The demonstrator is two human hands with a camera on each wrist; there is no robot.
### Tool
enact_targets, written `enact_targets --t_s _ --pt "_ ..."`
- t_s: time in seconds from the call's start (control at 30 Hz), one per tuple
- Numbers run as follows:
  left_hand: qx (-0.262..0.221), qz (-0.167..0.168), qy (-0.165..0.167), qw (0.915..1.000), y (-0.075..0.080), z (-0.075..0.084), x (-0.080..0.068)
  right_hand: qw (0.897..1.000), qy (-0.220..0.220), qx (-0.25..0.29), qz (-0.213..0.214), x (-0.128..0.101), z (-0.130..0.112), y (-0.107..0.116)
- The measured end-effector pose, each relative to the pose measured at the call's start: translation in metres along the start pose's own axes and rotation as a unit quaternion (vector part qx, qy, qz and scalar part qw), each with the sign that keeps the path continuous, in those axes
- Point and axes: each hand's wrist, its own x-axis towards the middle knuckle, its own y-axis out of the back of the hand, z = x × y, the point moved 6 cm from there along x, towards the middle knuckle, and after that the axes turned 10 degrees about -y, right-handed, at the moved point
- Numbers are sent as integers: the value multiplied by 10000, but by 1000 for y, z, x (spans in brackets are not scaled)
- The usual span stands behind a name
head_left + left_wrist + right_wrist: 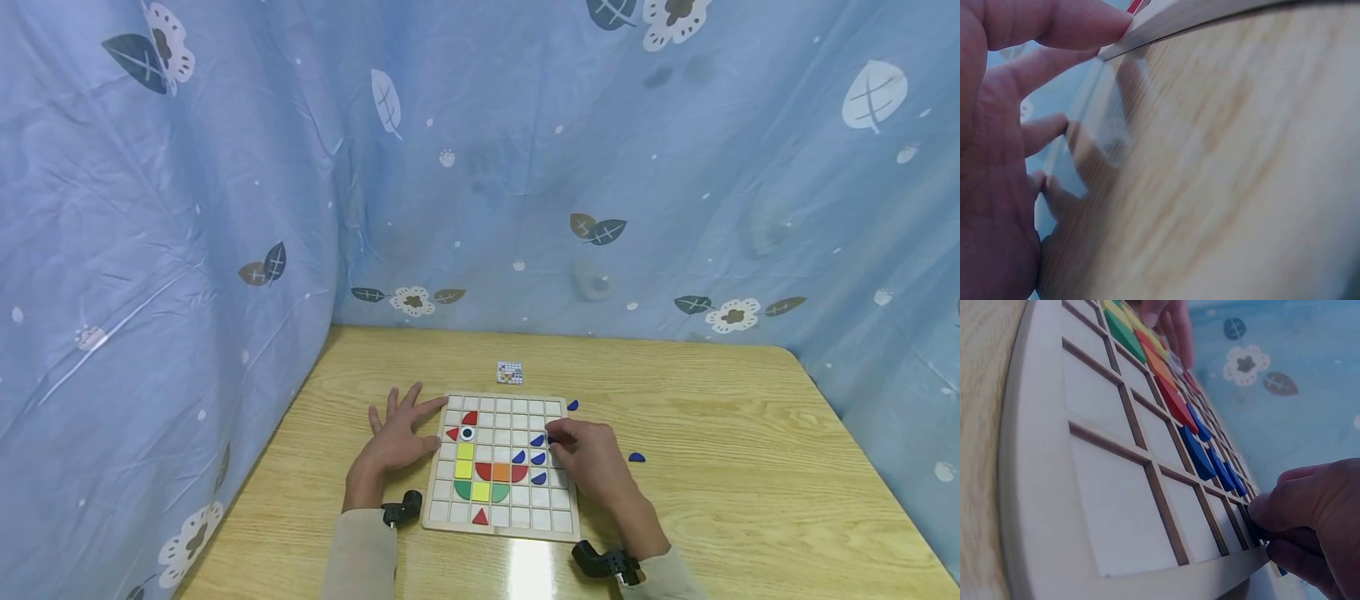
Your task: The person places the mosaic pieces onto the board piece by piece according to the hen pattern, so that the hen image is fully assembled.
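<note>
A wooden grid board (525, 528) lies on the table, holding coloured pieces. My left hand (396, 443) is spread at its left side, thumb and index finger touching the frame. At the right edge my right hand (596, 460) pinches a dark blue piece (552, 439), mostly covered by the fingers, over a cell in the right-hand columns. Several blue half-circle pieces (538, 478) sit in cells left of that hand. Yellow squares (465, 451), an orange square (501, 472), red pieces (481, 517), green quarter-circles (462, 489) and a black-and-white eye piece (467, 433) fill other cells.
A small picture card (509, 372) lies behind the board. One loose blue half-circle (573, 405) is by the board's upper right corner, another blue half-circle (637, 457) right of my right hand. A blue patterned curtain (480, 167) hangs behind the table (750, 467).
</note>
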Motion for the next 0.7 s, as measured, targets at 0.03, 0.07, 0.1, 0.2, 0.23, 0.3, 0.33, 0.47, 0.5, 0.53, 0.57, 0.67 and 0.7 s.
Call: enact_targets --t_s 0.03,0.07,0.1,0.2,0.23,0.3,0.33,0.47,0.5,0.53,0.57,0.67,0.7 --pt "-2 3 0 10000 0 0 0 10000 19 -4 -3 0 -1 0" --pt "0 6 -1 10000 0 0 0 10000 30 -3 -2 -1 -1 1" --pt "1 12 -7 10000 0 0 0 10000 44 -8 4 -1 -1 2" --pt "4 -12 8 10000 0 0 -1 9999 103 53 47 -3 -1 7" --pt "-1 -10 2 10000 0 1 -1 9999 109 95 58 -4 0 9" --pt "-30 -19 -1 10000 -1 2 0 9996 138 212 118 -7 5 15" --pt "-39 -28 5 10000 -1 2 -1 9993 141 312 137 -8 8 18" --pt "-40 -38 11 10000 -1 2 -1 9974 123 689 188 -17 25 33" --pt "-24 -48 19 10000 -1 2 -1 9966 83 799 186 -20 30 37" --pt "-18 -53 25 10000 -1 2 -1 9960 20 878 180 -23 35 41" --pt "-18 -48 27 10000 -1 2 -1 9955 -28 930 198 -26 40 46" --pt "8 -28 49 10000 -1 3 -1 9933 -200 1113 238 -37 54 60" --pt "9 -27 52 10000 -1 2 -1 9927 -226 1151 273 -40 59 65"
